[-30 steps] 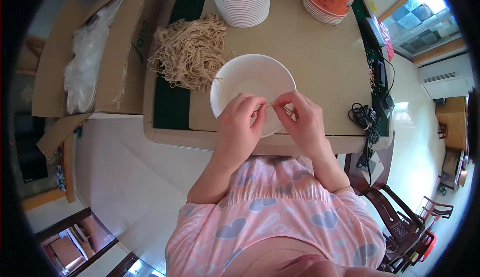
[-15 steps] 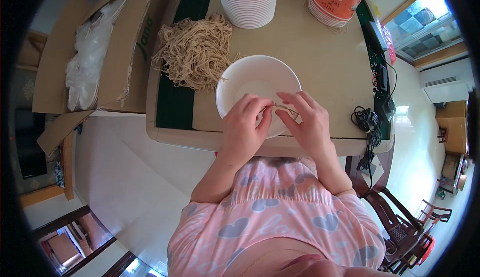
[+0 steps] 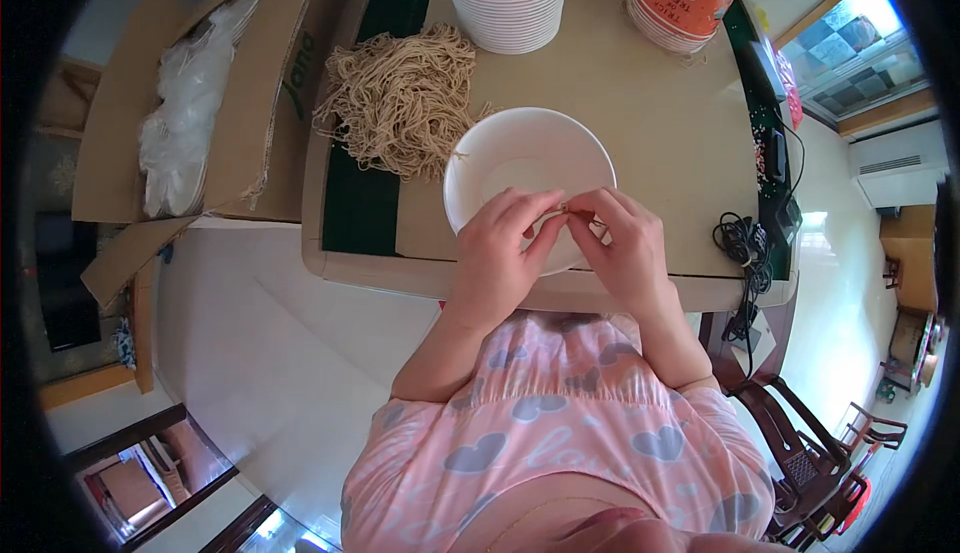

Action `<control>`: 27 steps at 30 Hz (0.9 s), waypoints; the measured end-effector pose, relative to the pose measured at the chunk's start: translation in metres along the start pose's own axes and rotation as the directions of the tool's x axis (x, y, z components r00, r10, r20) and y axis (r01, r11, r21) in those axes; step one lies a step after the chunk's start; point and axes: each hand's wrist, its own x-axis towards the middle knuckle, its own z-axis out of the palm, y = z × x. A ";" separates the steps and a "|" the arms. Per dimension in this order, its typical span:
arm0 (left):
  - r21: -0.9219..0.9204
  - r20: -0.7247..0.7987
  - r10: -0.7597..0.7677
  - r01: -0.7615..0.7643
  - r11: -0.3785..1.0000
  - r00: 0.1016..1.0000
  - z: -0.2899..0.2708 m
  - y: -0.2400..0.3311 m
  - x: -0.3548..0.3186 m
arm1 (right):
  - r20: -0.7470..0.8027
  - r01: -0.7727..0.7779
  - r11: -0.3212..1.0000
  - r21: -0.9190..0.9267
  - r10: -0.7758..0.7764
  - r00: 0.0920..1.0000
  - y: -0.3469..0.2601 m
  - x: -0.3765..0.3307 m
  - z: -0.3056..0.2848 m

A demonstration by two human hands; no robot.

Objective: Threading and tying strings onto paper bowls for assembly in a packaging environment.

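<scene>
A white paper bucket (image 3: 500, 143) stands at the near edge of the table, its mouth facing up. Over its near rim, my left hand (image 3: 507, 248) and my right hand (image 3: 622, 243) meet, fingertips almost touching. Both pinch a short length of tan cord (image 3: 563, 208), and the fingers hide most of it. A strand of cord crosses the bucket's left rim. Just left of the bucket lies a loose heap of the same tan cords (image 3: 405, 98).
Behind the bucket rises a tall stack of white buckets (image 3: 508, 3). Orange printed buckets (image 3: 680, 3) stand at the far right. A coiled black cable (image 3: 745, 248) hangs over the right edge. An open cardboard box (image 3: 240, 83) holding plastic-wrapped white items sits left of the table.
My fingertips have come closer together, and the stretch of cord showing between them is shorter. The whole scene has shifted slightly right in the picture.
</scene>
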 end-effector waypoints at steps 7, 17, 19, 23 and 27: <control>-0.030 -0.037 -0.029 0.028 0.999 0.999 0.001 0.002 0.001 | -0.009 -0.040 0.999 0.015 0.040 0.999 -0.001 -0.001 0.001; 0.001 -0.029 -0.057 0.058 0.998 0.998 0.000 0.005 0.002 | -0.100 0.070 0.997 0.044 -0.066 0.993 0.004 -0.004 0.004; -0.001 -0.033 -0.052 0.052 0.999 0.998 0.001 0.005 0.002 | -0.104 0.077 0.996 0.035 -0.073 0.992 0.004 -0.004 0.004; 0.012 -0.029 -0.037 0.037 0.999 0.999 0.001 0.005 0.002 | -0.101 0.092 0.996 -0.001 -0.091 0.991 0.006 -0.004 0.005; 0.007 -0.018 -0.029 0.029 1.000 0.999 0.002 0.005 0.003 | -0.132 0.110 0.993 -0.038 -0.114 0.985 0.008 -0.002 0.009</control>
